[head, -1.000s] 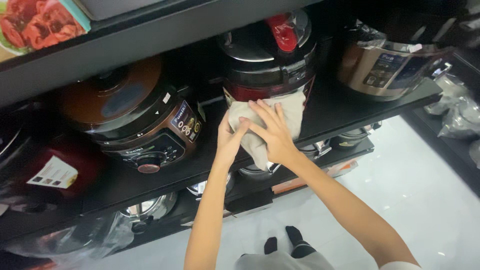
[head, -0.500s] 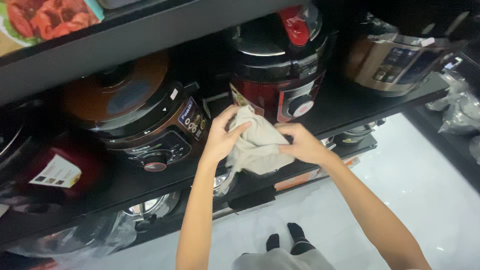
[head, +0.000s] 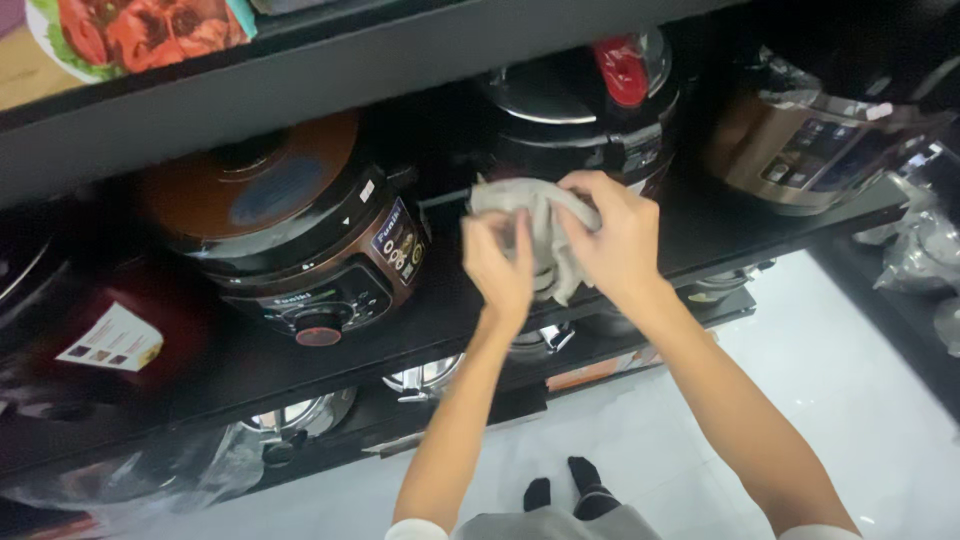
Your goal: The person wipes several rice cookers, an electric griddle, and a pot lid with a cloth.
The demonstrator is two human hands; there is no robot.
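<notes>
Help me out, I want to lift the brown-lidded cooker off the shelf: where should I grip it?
Grip the brown-lidded cooker by its rounded lower body, one hand on each side, coming from the open front of the shelf. The lid is a smooth dome, and the shelf above probably blocks reaching in from the top.

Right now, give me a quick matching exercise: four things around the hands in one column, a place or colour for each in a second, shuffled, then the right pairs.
Things:
1. grey cloth
2. brown-lidded cooker
3. cooker with red handle
4. gold cooker

Places or colours:
A. far right on the shelf
B. bunched between both hands
C. left of the hands
D. black lid, right behind the hands

Pairs: 1-B, 2-C, 3-D, 4-A
</notes>
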